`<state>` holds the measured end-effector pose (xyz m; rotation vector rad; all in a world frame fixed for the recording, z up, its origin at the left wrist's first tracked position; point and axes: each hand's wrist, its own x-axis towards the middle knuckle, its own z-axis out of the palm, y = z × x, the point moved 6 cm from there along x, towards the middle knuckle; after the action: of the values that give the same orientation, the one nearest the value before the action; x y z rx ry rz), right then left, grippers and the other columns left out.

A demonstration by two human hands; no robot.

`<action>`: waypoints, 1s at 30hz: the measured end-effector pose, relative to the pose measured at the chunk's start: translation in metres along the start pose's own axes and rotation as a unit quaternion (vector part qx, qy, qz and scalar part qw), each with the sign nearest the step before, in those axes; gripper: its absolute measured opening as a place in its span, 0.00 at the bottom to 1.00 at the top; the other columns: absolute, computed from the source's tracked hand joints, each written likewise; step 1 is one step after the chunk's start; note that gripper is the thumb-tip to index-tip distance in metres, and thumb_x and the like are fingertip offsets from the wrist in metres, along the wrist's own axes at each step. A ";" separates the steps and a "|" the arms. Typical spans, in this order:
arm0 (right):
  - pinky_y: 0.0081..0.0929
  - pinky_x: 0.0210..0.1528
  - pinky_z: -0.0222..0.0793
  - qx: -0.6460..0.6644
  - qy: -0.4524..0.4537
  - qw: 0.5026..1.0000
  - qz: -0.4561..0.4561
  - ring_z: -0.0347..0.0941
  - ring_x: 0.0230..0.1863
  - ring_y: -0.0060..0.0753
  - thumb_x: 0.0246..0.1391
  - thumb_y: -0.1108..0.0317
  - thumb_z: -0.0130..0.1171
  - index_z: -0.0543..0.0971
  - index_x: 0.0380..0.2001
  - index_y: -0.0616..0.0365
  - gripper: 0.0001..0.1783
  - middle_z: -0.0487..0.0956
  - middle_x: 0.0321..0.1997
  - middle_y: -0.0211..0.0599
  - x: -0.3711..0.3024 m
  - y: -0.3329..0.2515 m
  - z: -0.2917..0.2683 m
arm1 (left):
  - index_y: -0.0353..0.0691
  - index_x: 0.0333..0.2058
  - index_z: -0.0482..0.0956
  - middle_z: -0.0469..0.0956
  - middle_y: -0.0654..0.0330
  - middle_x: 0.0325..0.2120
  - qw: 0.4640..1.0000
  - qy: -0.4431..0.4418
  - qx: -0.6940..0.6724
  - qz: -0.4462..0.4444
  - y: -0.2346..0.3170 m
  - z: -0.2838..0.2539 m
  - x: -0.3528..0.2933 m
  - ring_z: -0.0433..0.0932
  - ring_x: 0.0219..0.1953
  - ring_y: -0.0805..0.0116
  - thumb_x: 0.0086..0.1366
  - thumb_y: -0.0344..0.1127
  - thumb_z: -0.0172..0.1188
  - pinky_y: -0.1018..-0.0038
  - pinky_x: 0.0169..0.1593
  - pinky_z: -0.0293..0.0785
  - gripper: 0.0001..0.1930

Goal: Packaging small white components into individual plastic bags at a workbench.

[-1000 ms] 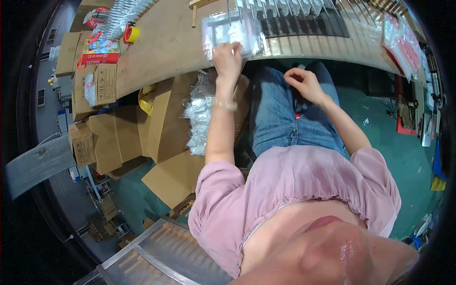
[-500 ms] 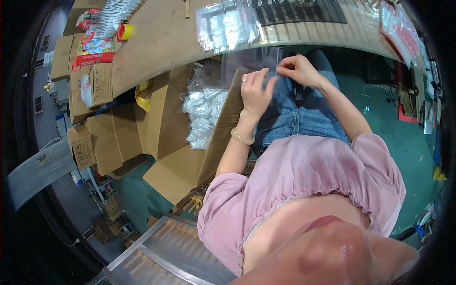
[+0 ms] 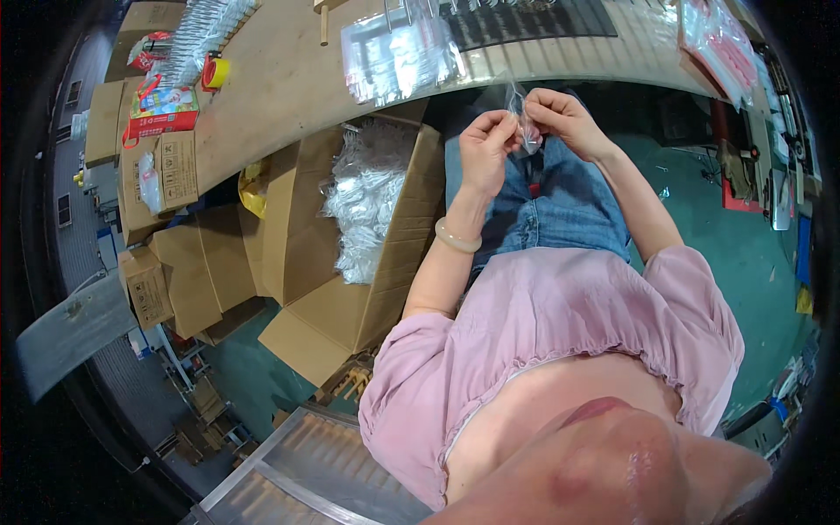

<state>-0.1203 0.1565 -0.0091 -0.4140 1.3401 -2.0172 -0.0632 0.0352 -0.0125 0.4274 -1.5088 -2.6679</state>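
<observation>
Over my lap, just below the table's front edge, both hands pinch a clear plastic bag (image 3: 514,92). My left hand (image 3: 486,144) has its thumb and fingers closed on the bag's left side. On the other side, my right hand (image 3: 564,122) grips it with bent fingers. The film is bunched between the fingertips and partly hidden by them. Whether anything lies inside the bag cannot be made out. A stack of flat clear bags (image 3: 398,57) lies on the table, beyond my left hand.
The wooden table (image 3: 280,87) curves across the front. At left stands an open cardboard box (image 3: 407,214) with many clear-wrapped pieces (image 3: 367,201). A dark ridged mat (image 3: 534,22), yellow tape roll (image 3: 216,73), and pink-and-clear packages (image 3: 722,52) rest on the table.
The bag was spread flat beyond my left hand; now it is bunched between both hands. My left hand has moved right and closed on it. The view has shifted slightly.
</observation>
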 end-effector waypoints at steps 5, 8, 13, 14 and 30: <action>0.19 0.24 0.64 -0.396 0.102 0.897 -0.167 0.68 0.22 0.17 0.57 0.62 0.54 0.75 0.39 0.58 0.12 0.73 0.21 0.32 -0.017 -0.031 0.003 | 0.33 0.25 0.79 0.78 0.63 0.19 0.936 0.099 0.295 0.165 0.010 0.003 -0.003 0.75 0.21 0.77 0.58 0.31 0.61 0.79 0.27 0.71 0.07; 0.19 0.25 0.67 -0.687 0.082 0.706 -0.152 0.71 0.22 0.17 0.52 0.63 0.60 0.75 0.44 0.57 0.16 0.74 0.23 0.38 -0.022 -0.034 0.005 | 0.33 0.26 0.80 0.78 0.63 0.17 0.896 0.114 0.375 0.208 0.016 0.008 -0.005 0.74 0.20 0.79 0.57 0.30 0.62 0.80 0.27 0.71 0.06; 0.21 0.28 0.69 -0.683 0.078 0.726 -0.012 0.73 0.25 0.19 0.49 0.63 0.64 0.72 0.49 0.56 0.24 0.77 0.24 0.35 -0.009 -0.025 -0.017 | 0.34 0.26 0.81 0.78 0.62 0.16 0.827 0.139 0.474 0.267 0.017 -0.008 0.003 0.74 0.19 0.81 0.54 0.30 0.64 0.81 0.27 0.71 0.05; 0.23 0.30 0.71 -0.544 0.153 0.818 -0.111 0.75 0.27 0.21 0.48 0.62 0.65 0.71 0.51 0.57 0.27 0.78 0.27 0.34 0.000 -0.025 -0.036 | 0.34 0.26 0.81 0.78 0.62 0.16 0.828 0.133 0.472 0.272 0.016 -0.006 0.005 0.74 0.19 0.81 0.54 0.30 0.64 0.81 0.27 0.71 0.05; 0.24 0.41 0.70 -0.375 0.414 0.704 -0.438 0.76 0.38 0.28 0.49 0.65 0.64 0.75 0.44 0.61 0.20 0.79 0.38 0.36 0.152 -0.084 -0.110 | 0.35 0.28 0.80 0.78 0.62 0.17 0.870 0.106 0.446 0.181 0.010 -0.020 -0.021 0.74 0.20 0.81 0.56 0.30 0.63 0.81 0.27 0.70 0.05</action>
<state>-0.3251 0.1493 0.0054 -0.5990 3.0419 -2.3810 -0.0383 0.0169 -0.0094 0.3809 -2.3649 -1.4629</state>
